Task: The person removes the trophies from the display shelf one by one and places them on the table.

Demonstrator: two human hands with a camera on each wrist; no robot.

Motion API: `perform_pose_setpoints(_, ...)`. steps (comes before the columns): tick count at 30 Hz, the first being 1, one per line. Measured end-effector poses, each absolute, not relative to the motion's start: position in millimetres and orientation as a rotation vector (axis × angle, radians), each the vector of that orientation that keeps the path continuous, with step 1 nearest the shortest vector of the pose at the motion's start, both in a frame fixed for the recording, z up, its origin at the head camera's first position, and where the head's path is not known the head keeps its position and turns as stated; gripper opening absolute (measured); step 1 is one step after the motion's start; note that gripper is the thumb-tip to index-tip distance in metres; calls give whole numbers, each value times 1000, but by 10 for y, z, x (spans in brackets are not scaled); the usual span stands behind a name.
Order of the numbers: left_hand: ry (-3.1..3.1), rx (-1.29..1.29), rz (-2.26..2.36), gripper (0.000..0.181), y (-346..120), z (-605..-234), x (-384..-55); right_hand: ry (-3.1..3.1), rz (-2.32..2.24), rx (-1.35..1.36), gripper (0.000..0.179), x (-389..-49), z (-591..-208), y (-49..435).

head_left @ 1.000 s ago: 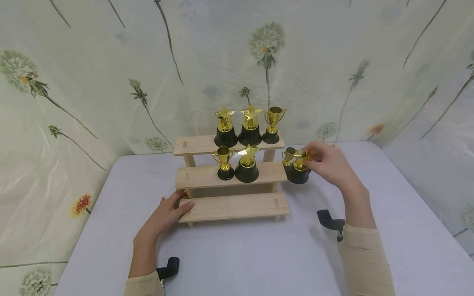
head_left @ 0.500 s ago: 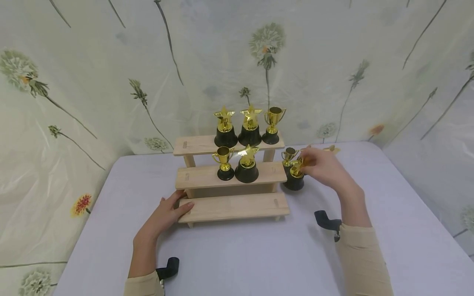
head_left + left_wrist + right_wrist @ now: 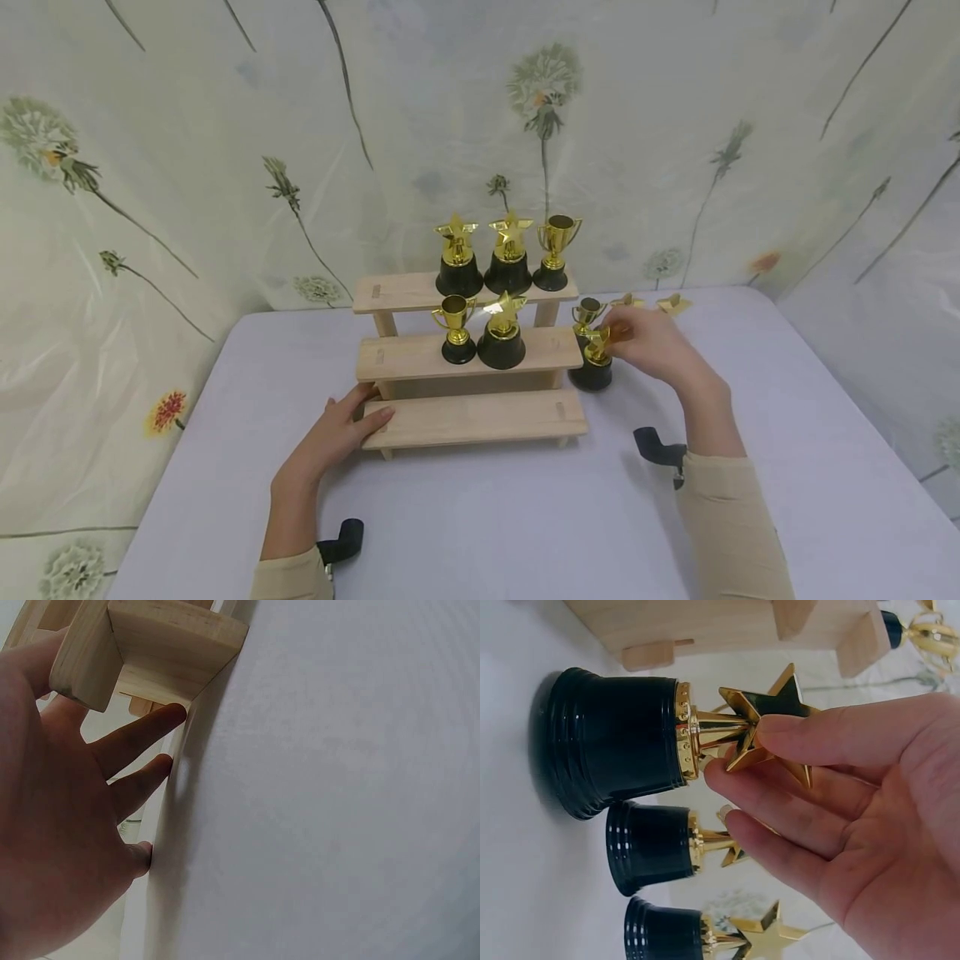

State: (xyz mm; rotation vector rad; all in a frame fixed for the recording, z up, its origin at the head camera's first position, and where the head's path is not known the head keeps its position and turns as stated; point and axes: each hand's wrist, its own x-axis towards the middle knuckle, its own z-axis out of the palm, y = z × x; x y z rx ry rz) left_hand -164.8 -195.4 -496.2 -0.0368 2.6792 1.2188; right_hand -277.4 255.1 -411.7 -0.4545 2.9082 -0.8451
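A three-tier wooden display stand (image 3: 472, 419) stands on the table. My left hand (image 3: 330, 437) grips the left end of its lowest step, the thumb on top; in the left wrist view the other fingers (image 3: 142, 739) spread beside the wood. My right hand (image 3: 648, 342) pinches a gold star trophy (image 3: 592, 367) by its star, just right of the stand. That trophy is upright, and its black base (image 3: 615, 739) is at the table surface. Star and cup trophies, such as this star trophy (image 3: 501, 337) and this cup trophy (image 3: 551, 254), fill parts of the upper two steps.
Behind my right hand stand a small cup trophy (image 3: 587, 315) and more star trophies (image 3: 673, 304), partly hidden. A white cloth covers the table (image 3: 480, 525). A flower-printed sheet (image 3: 420, 125) hangs at the back.
My right hand has moved the star trophy left and toward me, closer to the stand's right side. A star trophy behind the hand has come into view. The left hand stays still.
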Motion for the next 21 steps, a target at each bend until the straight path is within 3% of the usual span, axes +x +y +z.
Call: perform_pose_setpoints(21,2686,-10,1219,75,-1952,-4966,-1649,2873,-832,-440,29,-2792,-4169,2527)
